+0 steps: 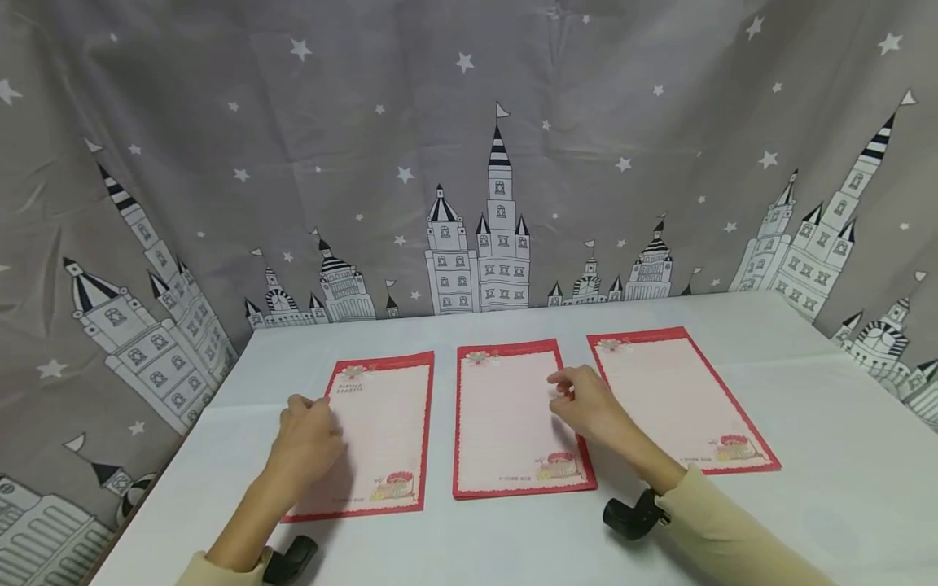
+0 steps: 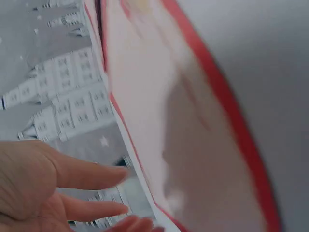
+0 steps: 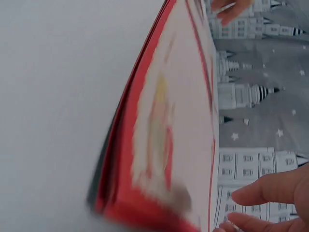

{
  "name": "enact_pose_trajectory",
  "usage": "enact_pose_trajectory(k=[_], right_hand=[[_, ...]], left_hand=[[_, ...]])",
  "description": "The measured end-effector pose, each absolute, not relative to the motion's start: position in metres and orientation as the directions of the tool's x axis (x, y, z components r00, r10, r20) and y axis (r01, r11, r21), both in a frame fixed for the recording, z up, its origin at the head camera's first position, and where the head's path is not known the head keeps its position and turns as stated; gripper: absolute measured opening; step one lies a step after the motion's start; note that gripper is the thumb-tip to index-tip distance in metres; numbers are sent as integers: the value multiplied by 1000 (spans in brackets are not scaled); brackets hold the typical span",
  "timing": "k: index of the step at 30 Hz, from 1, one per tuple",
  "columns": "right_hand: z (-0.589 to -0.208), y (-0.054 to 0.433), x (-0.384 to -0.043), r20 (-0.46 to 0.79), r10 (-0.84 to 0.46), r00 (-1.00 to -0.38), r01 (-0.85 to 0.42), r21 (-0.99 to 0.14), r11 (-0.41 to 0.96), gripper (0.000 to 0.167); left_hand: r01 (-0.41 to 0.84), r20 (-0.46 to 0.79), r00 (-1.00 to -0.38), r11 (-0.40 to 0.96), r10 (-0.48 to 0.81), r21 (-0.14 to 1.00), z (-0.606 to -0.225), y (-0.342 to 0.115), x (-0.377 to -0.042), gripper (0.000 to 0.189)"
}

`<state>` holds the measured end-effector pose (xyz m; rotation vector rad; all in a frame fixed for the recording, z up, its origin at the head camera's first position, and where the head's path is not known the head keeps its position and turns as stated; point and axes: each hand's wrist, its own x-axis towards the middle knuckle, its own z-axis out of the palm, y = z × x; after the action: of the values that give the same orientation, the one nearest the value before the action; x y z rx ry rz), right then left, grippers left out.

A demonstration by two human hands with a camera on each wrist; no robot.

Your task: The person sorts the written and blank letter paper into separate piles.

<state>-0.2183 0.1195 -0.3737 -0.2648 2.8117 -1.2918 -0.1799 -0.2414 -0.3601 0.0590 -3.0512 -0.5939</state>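
Three red-bordered stationery sheets lie in a row. My left hand [image 1: 306,435] hovers over the left edge of the left sheet [image 1: 392,431], which bears a little handwriting at its top left. In the left wrist view, thumb and fingers of that hand [image 2: 53,181] are apart with nothing between them. Above the right border of the middle sheet [image 1: 506,415], my right hand [image 1: 589,407] is loosely bent and holds nothing. The right wrist view shows a layered stack of sheets [image 3: 193,111] beside the spread fingers [image 3: 260,188]. Farther right lies the right sheet [image 1: 670,387], with no handwriting visible.
A white-covered table [image 1: 528,537] carries the sheets. Behind it hangs a grey curtain [image 1: 352,195] printed with castles and stars. Small black devices sit at the left wrist [image 1: 291,560] and right wrist [image 1: 632,517].
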Motion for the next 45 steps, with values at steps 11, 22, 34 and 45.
enact_pose_trajectory(k=[11,22,34,45], right_hand=[[-381,140,-219,-69,-141,-988,-53,-696,716,52],[-384,136,-212,-72,-158,-985,-56,-730,681,54],[-384,124,-203,84,-155,-984,-173,-637,751,58],[-383,117,-198,77,-167,-983,-171,-723,669,61]], left_hand=[[-55,-210,-968,703,136,709,-354,-159,-186,48],[-86,-270,-949,694,161,715,-364,-132,-197,19],[61,-180,-962,804,206,592,-360,-119,-192,25],[89,-113,-974,789,197,608,-360,-117,-189,55]])
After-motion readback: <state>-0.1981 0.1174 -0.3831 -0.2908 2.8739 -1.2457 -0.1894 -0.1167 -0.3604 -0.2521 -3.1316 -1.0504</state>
